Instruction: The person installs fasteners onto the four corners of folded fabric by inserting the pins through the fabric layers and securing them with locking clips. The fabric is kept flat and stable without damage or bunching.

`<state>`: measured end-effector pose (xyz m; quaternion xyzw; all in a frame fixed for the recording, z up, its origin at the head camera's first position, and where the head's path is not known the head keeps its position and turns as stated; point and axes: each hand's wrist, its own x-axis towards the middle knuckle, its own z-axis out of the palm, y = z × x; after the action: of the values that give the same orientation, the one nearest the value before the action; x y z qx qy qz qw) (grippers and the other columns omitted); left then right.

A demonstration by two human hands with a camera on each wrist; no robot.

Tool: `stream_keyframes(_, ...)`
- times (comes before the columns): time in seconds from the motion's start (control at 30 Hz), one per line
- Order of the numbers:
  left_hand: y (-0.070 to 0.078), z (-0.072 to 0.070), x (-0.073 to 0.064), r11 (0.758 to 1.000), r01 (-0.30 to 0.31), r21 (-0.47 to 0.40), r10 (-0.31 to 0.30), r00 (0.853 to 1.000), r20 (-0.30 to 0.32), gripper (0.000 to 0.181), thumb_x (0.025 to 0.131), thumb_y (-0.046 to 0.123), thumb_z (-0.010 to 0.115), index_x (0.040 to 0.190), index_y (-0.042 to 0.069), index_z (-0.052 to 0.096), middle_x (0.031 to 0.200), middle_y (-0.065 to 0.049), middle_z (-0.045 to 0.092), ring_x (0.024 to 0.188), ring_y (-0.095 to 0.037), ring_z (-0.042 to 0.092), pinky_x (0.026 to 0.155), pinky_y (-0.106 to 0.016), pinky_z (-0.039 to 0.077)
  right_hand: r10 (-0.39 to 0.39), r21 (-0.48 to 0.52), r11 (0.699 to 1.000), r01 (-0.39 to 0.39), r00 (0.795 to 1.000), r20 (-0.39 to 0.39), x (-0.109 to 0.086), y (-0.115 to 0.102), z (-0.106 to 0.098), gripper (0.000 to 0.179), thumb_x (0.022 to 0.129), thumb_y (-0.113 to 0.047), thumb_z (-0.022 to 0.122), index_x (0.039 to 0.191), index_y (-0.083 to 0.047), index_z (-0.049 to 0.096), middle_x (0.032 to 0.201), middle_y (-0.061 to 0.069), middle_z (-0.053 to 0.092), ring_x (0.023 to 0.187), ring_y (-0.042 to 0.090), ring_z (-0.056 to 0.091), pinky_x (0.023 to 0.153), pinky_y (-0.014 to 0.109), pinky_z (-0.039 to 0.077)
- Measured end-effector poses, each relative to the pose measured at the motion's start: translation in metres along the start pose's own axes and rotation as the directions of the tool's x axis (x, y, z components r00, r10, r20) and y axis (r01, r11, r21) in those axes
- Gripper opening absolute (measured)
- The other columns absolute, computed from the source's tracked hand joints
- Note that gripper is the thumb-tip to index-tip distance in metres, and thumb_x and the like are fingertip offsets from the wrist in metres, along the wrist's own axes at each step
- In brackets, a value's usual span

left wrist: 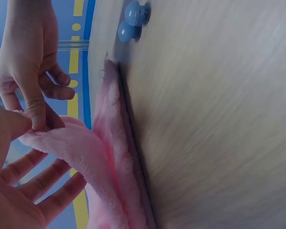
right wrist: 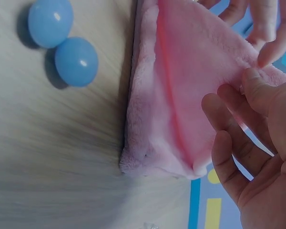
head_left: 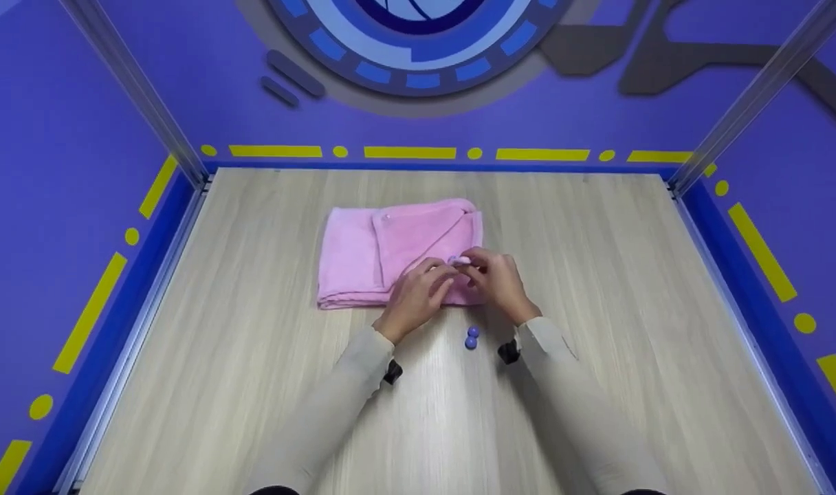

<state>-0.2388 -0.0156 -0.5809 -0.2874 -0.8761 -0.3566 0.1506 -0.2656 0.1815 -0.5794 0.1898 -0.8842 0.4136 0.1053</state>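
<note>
A folded pink fleece blanket (head_left: 349,247) lies on the table, with one front corner lifted between both hands. My left hand (head_left: 416,295) pinches the raised edge between thumb and finger; its other fingers spread beneath the cloth in the left wrist view. From the other side, my right hand (head_left: 500,278) pinches the same edge, fingertips close to those of the left. A small pale piece (head_left: 461,260) shows at the right fingertips in the head view. Two round-headed purple knobs (head_left: 471,337) lie together in front of the blanket; in the wrist views they look blue.
The wood-grain table (head_left: 218,344) carries the blanket near its middle. Purple panels with yellow marks (head_left: 273,150) enclose the back and sides, with metal posts (head_left: 136,89) at the corners. A small clear object (right wrist: 151,225) lies beyond the blanket's end.
</note>
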Motion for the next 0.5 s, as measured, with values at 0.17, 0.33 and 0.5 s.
stream_keyframes(0.17,-0.001,0.002,-0.001,1.000,-0.008,-0.019,0.009,1.000,0.022,0.021,0.096,0.007,0.070,0.115,0.007,0.076,0.119,-0.008,0.071,0.111,-0.023,0.068,0.101,-0.036,0.053,-0.022,-0.013,1.000,0.021,1.000,-0.002,-0.002,0.002,0.001,0.005,0.094,-0.011,0.075,0.097,-0.008,0.076,0.090,0.006,0.078,0.062,0.021,0.073,0.056,0.031,0.059)
stream_keyframes(0.33,-0.004,-0.002,0.003,0.999,-0.008,-0.040,0.009,1.000,0.020,0.019,0.096,0.006,0.068,0.114,0.004,0.076,0.119,-0.010,0.073,0.113,-0.024,0.069,0.103,-0.033,0.051,-0.010,0.018,1.000,0.010,1.000,-0.001,-0.003,0.003,0.000,0.010,0.095,-0.013,0.074,0.104,-0.008,0.075,0.094,0.007,0.079,0.063,0.023,0.073,0.056,0.029,0.059)
stream_keyframes(0.5,-0.012,-0.015,0.015,0.998,-0.036,-0.045,0.036,0.999,-0.011,0.018,0.094,0.003,0.071,0.110,0.001,0.077,0.115,-0.013,0.075,0.109,-0.026,0.071,0.100,-0.032,0.054,0.027,0.059,0.998,-0.026,0.999,-0.024,-0.004,0.003,-0.005,0.028,0.100,-0.017,0.069,0.125,-0.006,0.069,0.094,0.010,0.079,0.061,0.022,0.072,0.053,0.026,0.057)
